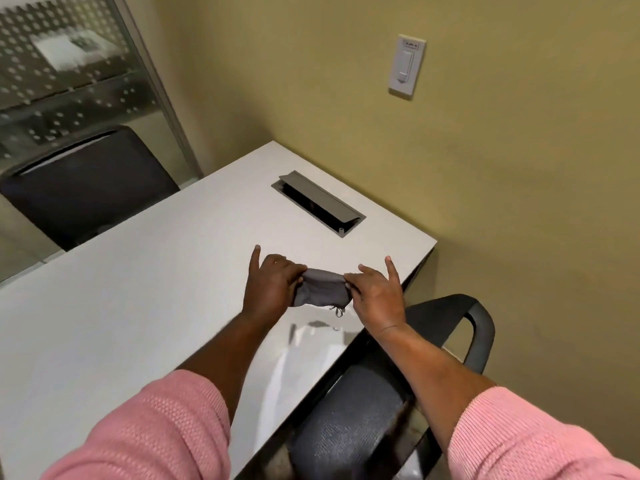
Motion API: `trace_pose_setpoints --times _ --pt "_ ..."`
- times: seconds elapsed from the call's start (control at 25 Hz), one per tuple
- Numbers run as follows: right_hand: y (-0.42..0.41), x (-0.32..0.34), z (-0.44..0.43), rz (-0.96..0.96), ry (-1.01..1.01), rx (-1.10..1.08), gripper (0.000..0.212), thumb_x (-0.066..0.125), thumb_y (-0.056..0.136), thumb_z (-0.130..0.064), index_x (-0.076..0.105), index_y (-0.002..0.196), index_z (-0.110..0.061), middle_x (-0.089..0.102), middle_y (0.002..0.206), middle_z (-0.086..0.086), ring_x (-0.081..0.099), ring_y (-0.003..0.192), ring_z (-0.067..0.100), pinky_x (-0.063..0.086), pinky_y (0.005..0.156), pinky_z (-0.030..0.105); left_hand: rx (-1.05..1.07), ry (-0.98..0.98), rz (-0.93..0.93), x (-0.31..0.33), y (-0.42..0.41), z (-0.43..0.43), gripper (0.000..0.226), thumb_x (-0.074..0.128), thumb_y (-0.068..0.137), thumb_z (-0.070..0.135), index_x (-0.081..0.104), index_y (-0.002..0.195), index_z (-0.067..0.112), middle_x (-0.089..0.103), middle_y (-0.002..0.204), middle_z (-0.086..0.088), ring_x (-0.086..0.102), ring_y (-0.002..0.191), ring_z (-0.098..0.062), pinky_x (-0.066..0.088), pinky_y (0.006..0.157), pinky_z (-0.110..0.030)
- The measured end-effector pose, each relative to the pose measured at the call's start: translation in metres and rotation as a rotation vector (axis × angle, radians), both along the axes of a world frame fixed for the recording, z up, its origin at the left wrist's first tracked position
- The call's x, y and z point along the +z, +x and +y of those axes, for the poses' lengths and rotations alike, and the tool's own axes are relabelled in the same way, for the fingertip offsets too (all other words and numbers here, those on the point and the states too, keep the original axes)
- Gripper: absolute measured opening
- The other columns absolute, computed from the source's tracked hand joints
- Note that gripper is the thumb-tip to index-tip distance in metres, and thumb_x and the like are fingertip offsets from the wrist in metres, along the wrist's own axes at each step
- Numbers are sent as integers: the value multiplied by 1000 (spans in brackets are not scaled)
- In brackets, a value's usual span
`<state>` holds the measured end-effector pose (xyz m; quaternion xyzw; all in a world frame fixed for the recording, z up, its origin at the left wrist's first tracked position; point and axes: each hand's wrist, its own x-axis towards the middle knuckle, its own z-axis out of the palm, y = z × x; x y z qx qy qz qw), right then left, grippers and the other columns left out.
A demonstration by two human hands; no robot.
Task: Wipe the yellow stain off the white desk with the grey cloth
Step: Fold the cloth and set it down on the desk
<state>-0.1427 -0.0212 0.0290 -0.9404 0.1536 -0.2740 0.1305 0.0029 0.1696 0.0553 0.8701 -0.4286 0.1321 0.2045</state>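
Both hands pinch the grey cloth (320, 288) between them: the left hand (272, 285) grips its left end, the right hand (375, 292) its right end, each with thumb and curled fingers closed on the fabric and the forefinger sticking out free. The cloth is bunched, held over the white desk (138, 289) near its right edge, short of the cable hatch (318, 202). No yellow stain shows (possibly hidden under the cloth). This looks like folding or readying the cloth; next it must be pressed flat on the stain and rubbed.
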Motion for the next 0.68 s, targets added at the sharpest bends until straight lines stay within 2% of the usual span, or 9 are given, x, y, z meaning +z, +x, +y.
trace_pose_setpoints --times 0.32,0.44,0.6,0.68 --pt "40 -54 -82 55 120 -182 15 78 88 -7 82 98 -16 81 90 3 76 102 23 11 123 44 -71 123 48 -47 55 -111 21 63 85 18 78 99 25 71 83 5 63 95 -26 13 121 -53" --pt "56 -83 -103 138 163 -282 15 75 88 -7 81 98 -16 79 87 3 76 93 24 11 122 44 -105 216 71 -77 76 -149 21 70 84 13 79 97 27 73 81 4 64 95 -27 17 121 -57" --pt "69 -120 -125 217 146 -367 17 79 80 -4 80 91 -17 75 74 3 72 74 27 23 121 49 -157 359 98 -112 95 -194 23 67 86 13 79 99 28 76 85 0 64 98 -30 19 120 -63" --pt "74 -125 -139 317 193 -421 17 70 88 -9 79 98 -20 76 78 4 72 82 27 18 125 48 -163 382 113 -120 98 -212 22 65 89 16 79 102 26 76 91 -2 63 103 -31 17 121 -62"
